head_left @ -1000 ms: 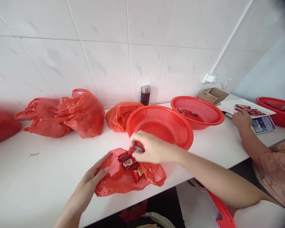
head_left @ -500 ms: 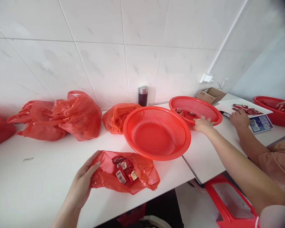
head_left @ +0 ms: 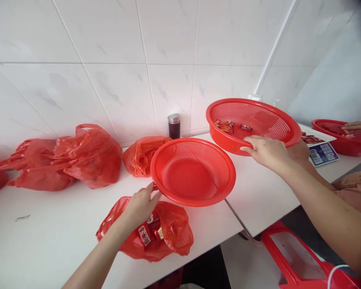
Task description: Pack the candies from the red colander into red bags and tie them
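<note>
My right hand grips the near rim of a red plastic basket, raised and tilted, with a few wrapped snack packets inside. A second red basket, with nothing in it, rests on the table to the left. My left hand is closed at this basket's left rim, its fingers partly hidden. Under my left wrist lies an open red plastic bag holding several red wrapped packets.
Filled red bags line the wall at left. A smaller red bag and a dark tumbler stand behind the second basket. At right, a co-worker's hand is over another basket, beside a scale. A red stool stands below.
My left hand has let go of the bag and moved to the second basket's rim. My right hand has lifted and tilted the other basket off the table. The cardboard box is now hidden.
</note>
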### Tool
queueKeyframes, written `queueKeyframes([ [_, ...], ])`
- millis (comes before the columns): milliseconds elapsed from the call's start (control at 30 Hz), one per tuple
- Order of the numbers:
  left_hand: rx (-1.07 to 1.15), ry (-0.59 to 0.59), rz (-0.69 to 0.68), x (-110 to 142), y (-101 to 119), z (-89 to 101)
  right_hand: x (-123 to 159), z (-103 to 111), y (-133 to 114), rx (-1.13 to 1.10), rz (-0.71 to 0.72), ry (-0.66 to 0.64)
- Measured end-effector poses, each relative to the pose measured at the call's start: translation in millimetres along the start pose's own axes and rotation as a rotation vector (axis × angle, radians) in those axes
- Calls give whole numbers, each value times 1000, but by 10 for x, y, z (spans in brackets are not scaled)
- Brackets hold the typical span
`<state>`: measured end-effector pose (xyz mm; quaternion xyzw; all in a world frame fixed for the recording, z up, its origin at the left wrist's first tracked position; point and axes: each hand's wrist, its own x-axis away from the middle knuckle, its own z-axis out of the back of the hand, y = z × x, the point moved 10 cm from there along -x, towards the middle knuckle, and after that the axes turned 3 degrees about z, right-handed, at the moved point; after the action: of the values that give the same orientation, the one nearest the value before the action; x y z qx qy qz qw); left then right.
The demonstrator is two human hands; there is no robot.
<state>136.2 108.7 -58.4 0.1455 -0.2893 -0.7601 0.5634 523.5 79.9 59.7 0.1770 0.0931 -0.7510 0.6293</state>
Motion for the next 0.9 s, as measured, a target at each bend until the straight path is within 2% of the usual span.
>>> queueKeyframes([
  [67, 6, -94, -97, -211, 281, -215, 120, 261, -190, -8, 54, 38],
  [167, -46, -130, -176, -547, 646, -496, 307, 607, -558, -66, 144, 93],
  [267, -120, -146, -252, -652, 1009, -743, 469, 873, -991, -165, 255, 124],
  [367, -155, -197, -353, -322, 1293, -880, 610, 988, -1431, -285, 398, 118],
  [467, -191, -167, -464, 243, 1312, -777, 740, 902, -1816, -356, 559, 78],
  [533, -227, -17, -475, 542, 1081, -519, 807, 748, -1984, -376, 623, 35],
  [600, -261, 288, -358, 748, 630, -73, 849, 540, -2067, -375, 628, -29],
  [667, -306, 581, -143, 958, 47, 362, 879, 305, -2096, -343, 600, -107],
  [700, -333, 677, -6, 1061, -256, 523, 894, 184, -2100, -314, 585, -146],
  [767, -310, 750, 245, 1239, -798, 700, 906, -56, -2089, -240, 546, -215],
  [800, -237, 729, 334, 1298, -1022, 711, 901, -177, -2074, -194, 523, -246],
  [833, -116, 682, 396, 1334, -1211, 672, 889, -296, -2054, -145, 497, -275],
  [900, 194, 542, 457, 1349, -1460, 474, 854, -493, -2014, -56, 445, -312],
])
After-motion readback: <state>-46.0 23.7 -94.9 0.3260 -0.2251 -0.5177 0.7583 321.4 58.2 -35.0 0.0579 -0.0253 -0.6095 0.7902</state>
